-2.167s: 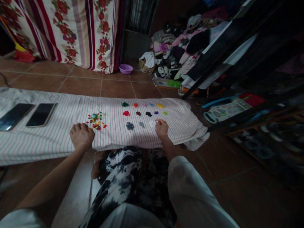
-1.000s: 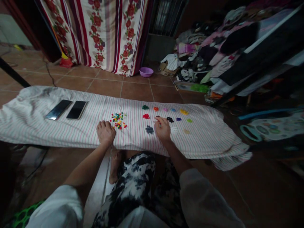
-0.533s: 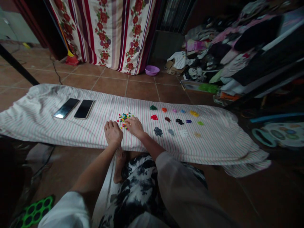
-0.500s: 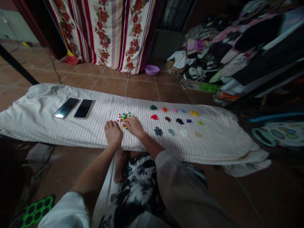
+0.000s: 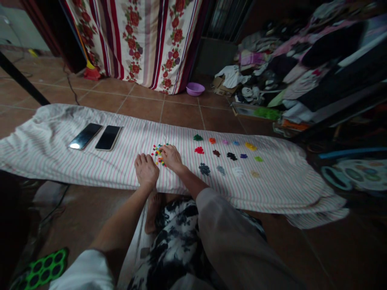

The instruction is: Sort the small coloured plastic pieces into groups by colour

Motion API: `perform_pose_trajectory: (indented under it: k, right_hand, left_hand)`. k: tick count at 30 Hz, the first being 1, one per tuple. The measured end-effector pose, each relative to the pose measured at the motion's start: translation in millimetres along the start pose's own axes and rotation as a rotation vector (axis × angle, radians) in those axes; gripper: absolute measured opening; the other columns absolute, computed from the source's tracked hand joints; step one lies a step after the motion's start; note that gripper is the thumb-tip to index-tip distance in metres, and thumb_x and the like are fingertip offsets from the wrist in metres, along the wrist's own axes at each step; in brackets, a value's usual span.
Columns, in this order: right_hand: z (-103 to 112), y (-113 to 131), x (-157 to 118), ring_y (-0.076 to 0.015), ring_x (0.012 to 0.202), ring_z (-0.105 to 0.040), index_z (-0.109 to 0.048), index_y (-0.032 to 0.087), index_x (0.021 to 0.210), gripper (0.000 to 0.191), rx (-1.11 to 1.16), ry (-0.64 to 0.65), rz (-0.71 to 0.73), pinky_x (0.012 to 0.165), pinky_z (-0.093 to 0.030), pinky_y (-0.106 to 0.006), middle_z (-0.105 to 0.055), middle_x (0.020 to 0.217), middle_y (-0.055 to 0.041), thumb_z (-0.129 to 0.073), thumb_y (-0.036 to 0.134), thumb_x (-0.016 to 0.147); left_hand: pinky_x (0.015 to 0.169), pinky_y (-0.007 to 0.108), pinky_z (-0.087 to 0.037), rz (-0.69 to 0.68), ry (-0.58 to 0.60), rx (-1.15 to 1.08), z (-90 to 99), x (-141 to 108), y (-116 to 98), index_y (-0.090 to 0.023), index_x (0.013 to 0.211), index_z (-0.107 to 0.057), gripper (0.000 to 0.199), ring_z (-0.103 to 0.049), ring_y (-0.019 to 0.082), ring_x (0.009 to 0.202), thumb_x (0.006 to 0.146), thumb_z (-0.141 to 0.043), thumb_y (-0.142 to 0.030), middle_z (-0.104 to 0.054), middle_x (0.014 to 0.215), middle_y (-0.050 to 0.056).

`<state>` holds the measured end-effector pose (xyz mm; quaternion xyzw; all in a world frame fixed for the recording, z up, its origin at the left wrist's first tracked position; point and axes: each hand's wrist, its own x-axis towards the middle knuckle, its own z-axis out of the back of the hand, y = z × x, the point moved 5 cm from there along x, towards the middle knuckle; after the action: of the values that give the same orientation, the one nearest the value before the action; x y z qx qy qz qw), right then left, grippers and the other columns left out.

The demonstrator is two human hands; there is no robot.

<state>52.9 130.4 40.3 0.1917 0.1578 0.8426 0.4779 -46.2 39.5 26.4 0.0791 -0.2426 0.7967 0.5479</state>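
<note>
Since a second earlier, the right hand (image 5: 171, 157) had moved from among the single-coloured heaps to the mixed pile, beside the left hand. The striped cloth (image 5: 290, 173) spread under both hands and well past them on either side. The left hand (image 5: 146, 168) lay palm down on it, fingers partly bent; its underside was hidden, so any hold could not be told. Left of that hand lay two phones (image 5: 108, 137), side by side. To the right hand's right sat the heaps, dark grey (image 5: 204, 169) and red (image 5: 199, 150) nearest. The mixed pile (image 5: 157, 150) of tiny pieces lay at the right hand's fingertips, partly beneath them. Those fingers were drawn nearly together, though whether they pinched a piece could not be told. Good picking probably called for a light thumb-and-finger pinch, one piece at a time, lifted straight up so neighbours did not scatter.
</note>
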Motion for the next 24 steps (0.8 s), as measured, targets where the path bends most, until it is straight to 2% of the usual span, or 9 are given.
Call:
perform_pose_trajectory:
  k: [4, 8, 13, 24]
  right_hand:
    - [-3.7, 4.2, 2.7, -0.021, 0.108, -0.051, -0.072, 0.029, 0.116, 0.032, -0.02, 0.017, 0.017, 0.098, -0.042, -0.032, -0.062, 0.11, -0.0061, -0.05, 0.018, 0.096]
    - [-3.0, 5.8, -0.5, -0.021, 0.11, -0.05, -0.077, 0.025, 0.103, 0.028, -0.033, 0.041, 0.072, 0.1, -0.041, -0.033, -0.062, 0.11, -0.007, -0.051, 0.019, 0.096]
    - [-1.1, 8.5, 7.8, -0.0211, 0.108, -0.052, -0.075, 0.024, 0.108, 0.027, -0.009, 0.009, 0.043, 0.098, -0.041, -0.033, -0.063, 0.109, -0.0074, -0.05, 0.023, 0.098]
    - [-7.1, 22.8, 22.2, -0.0241, 0.109, -0.051, -0.073, 0.021, 0.101, 0.018, -0.128, 0.122, 0.031, 0.093, -0.042, -0.034, -0.065, 0.107, -0.0097, -0.056, 0.02, 0.094]
  left_hand:
    - [0.107, 0.05, -0.038, 0.0, 0.002, 0.018, 1.1, 0.6, -0.7, -0.011, 0.107, -0.062, 0.034, -0.048, 0.035, 0.13, 0.094, -0.033, -0.021, -0.061, 0.124, 0.021]
    - [0.107, 0.05, -0.038, -0.007, 0.017, 0.032, 2.9, 1.1, -2.9, -0.009, 0.107, -0.062, 0.034, -0.048, 0.036, 0.13, 0.093, -0.033, -0.021, -0.06, 0.126, 0.022]
    - [0.107, 0.051, -0.037, 0.0, 0.029, 0.013, 5.2, 1.6, -4.0, -0.009, 0.108, -0.062, 0.033, -0.046, 0.035, 0.132, 0.093, -0.035, -0.021, -0.059, 0.128, 0.023]
    - [0.107, 0.052, -0.038, -0.008, 0.033, 0.01, 4.5, 1.9, -4.3, -0.009, 0.111, -0.062, 0.033, -0.047, 0.036, 0.132, 0.092, -0.037, -0.022, -0.059, 0.128, 0.023]
